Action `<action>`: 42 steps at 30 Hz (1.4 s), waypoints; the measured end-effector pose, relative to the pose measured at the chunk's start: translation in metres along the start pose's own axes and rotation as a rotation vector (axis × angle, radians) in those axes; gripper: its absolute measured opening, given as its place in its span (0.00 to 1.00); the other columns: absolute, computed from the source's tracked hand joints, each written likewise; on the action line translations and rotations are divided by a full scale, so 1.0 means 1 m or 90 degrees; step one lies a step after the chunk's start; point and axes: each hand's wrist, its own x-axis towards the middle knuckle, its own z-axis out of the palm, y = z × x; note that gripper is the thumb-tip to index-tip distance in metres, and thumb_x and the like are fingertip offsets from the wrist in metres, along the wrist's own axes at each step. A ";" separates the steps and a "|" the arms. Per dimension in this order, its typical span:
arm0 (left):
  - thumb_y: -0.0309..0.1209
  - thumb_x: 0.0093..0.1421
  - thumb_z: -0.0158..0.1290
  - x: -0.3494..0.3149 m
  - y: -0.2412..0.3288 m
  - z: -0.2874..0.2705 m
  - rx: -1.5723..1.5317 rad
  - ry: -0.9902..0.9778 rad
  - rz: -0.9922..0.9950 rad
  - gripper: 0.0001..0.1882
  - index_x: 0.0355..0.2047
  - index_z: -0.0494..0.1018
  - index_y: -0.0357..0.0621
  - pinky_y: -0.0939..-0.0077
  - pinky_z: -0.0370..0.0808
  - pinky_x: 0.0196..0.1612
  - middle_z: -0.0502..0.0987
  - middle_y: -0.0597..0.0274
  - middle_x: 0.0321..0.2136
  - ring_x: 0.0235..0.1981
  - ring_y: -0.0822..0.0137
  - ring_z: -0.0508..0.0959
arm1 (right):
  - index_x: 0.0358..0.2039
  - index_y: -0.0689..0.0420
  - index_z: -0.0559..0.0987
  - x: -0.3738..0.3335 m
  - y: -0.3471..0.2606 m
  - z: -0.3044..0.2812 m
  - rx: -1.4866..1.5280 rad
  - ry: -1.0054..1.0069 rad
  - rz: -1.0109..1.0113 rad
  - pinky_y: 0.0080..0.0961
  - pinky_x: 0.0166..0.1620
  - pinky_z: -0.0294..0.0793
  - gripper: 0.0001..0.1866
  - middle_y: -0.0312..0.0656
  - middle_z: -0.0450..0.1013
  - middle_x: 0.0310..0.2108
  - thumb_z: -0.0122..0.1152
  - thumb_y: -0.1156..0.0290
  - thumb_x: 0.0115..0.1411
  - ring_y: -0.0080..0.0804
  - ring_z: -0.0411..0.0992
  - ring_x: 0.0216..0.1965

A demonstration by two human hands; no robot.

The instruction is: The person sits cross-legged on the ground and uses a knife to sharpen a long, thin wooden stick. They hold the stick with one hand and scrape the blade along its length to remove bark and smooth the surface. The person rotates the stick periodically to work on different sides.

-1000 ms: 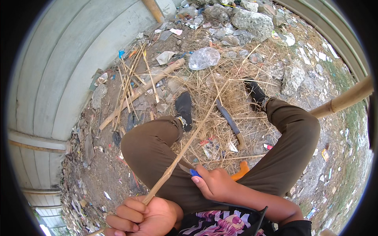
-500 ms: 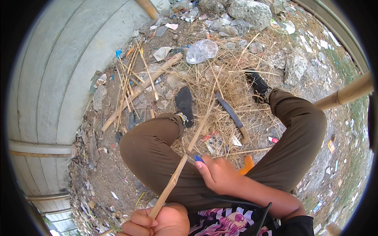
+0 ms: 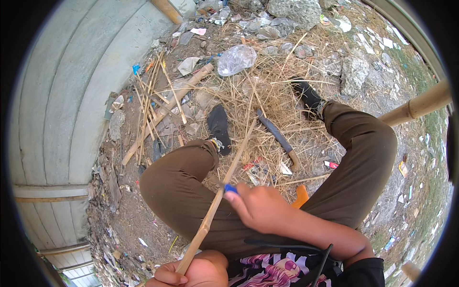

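My left hand (image 3: pixel 201 270) is closed around the near end of a long split bamboo strip (image 3: pixel 205 222). The strip slants away over my left thigh to the straw between my feet. My right hand (image 3: pixel 260 203) grips a small knife by its blue handle (image 3: pixel 230 188), thumb pressed along it. The knife's short dark blade touches or lies just over the strip at about its middle; blur hides the exact contact. Behind my right wrist, an orange handle-like piece (image 3: pixel 301 195) shows in part. A machete (image 3: pixel 277 134) with a wooden handle lies on the straw between my feet.
A thick bamboo pole (image 3: pixel 165 112) and several thin bamboo strips (image 3: pixel 147 103) lie at the left, near a grey wall (image 3: pixel 62 105). Farther off are a clear plastic bag (image 3: pixel 236 60) and rocks (image 3: pixel 296 13). Another bamboo pole (image 3: pixel 420 105) juts in behind my right knee.
My right hand has moved left with the knife, bringing the blue handle up against the strip. My left hand keeps its grip. The whole view has shifted slightly.
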 end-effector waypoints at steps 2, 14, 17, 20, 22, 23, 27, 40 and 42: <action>0.51 0.72 0.42 0.004 -0.003 -0.001 0.039 0.011 -0.010 0.14 0.37 0.69 0.61 0.86 0.51 0.13 0.55 0.80 0.20 0.15 0.81 0.55 | 0.34 0.64 0.72 -0.010 -0.005 0.001 0.052 -0.030 -0.051 0.52 0.27 0.73 0.25 0.57 0.72 0.17 0.41 0.52 0.72 0.62 0.74 0.21; 0.48 0.74 0.38 0.004 -0.003 -0.007 -0.094 -0.038 -0.024 0.17 0.38 0.66 0.50 0.82 0.50 0.16 0.53 0.74 0.20 0.15 0.78 0.52 | 0.34 0.65 0.74 -0.009 -0.010 -0.006 0.005 -0.063 -0.050 0.52 0.29 0.75 0.27 0.59 0.73 0.18 0.41 0.51 0.73 0.60 0.75 0.24; 0.48 0.75 0.36 0.003 0.001 -0.013 -0.185 -0.050 -0.040 0.18 0.37 0.64 0.47 0.79 0.48 0.17 0.50 0.73 0.20 0.15 0.76 0.49 | 0.33 0.65 0.74 0.010 0.024 0.005 -0.010 -0.005 0.032 0.52 0.29 0.75 0.28 0.59 0.73 0.19 0.39 0.50 0.73 0.60 0.76 0.24; 0.49 0.74 0.39 -0.009 0.008 0.007 -0.199 -0.065 -0.019 0.17 0.38 0.68 0.53 0.82 0.52 0.17 0.55 0.76 0.21 0.16 0.79 0.54 | 0.34 0.64 0.74 0.024 0.050 0.003 -0.016 0.025 0.073 0.53 0.29 0.74 0.27 0.58 0.72 0.18 0.39 0.51 0.73 0.61 0.74 0.23; 0.50 0.74 0.38 -0.003 0.006 -0.004 -0.220 -0.118 -0.052 0.18 0.37 0.68 0.53 0.81 0.53 0.19 0.55 0.76 0.21 0.17 0.79 0.54 | 0.35 0.63 0.73 0.014 0.038 -0.003 0.033 0.004 0.026 0.52 0.29 0.72 0.25 0.55 0.71 0.17 0.40 0.52 0.73 0.61 0.73 0.22; 0.50 0.74 0.38 0.000 0.006 -0.007 -0.226 -0.145 -0.067 0.18 0.36 0.68 0.53 0.81 0.54 0.20 0.54 0.76 0.21 0.17 0.79 0.54 | 0.34 0.62 0.72 0.008 0.025 -0.007 0.027 -0.012 -0.011 0.52 0.29 0.72 0.25 0.54 0.71 0.17 0.40 0.52 0.73 0.61 0.72 0.22; 0.50 0.74 0.38 0.003 0.003 -0.007 -0.237 -0.151 -0.070 0.18 0.35 0.67 0.53 0.81 0.53 0.19 0.53 0.76 0.20 0.16 0.79 0.53 | 0.32 0.61 0.71 -0.005 0.006 -0.005 0.045 -0.058 -0.077 0.52 0.27 0.70 0.23 0.54 0.69 0.15 0.41 0.53 0.72 0.60 0.71 0.20; 0.57 0.72 0.37 -0.006 0.010 -0.013 -0.313 -0.136 -0.096 0.23 0.30 0.65 0.56 0.80 0.48 0.17 0.53 0.76 0.18 0.16 0.79 0.50 | 0.36 0.63 0.74 0.020 0.051 0.004 -0.043 0.025 0.081 0.54 0.32 0.73 0.26 0.58 0.73 0.20 0.38 0.51 0.73 0.61 0.74 0.25; 0.57 0.72 0.36 -0.005 0.010 -0.011 -0.335 -0.122 -0.110 0.23 0.29 0.63 0.56 0.78 0.49 0.19 0.52 0.76 0.18 0.17 0.78 0.50 | 0.34 0.63 0.73 0.007 0.035 0.003 0.012 0.030 -0.020 0.55 0.32 0.73 0.26 0.59 0.73 0.20 0.38 0.51 0.73 0.63 0.74 0.26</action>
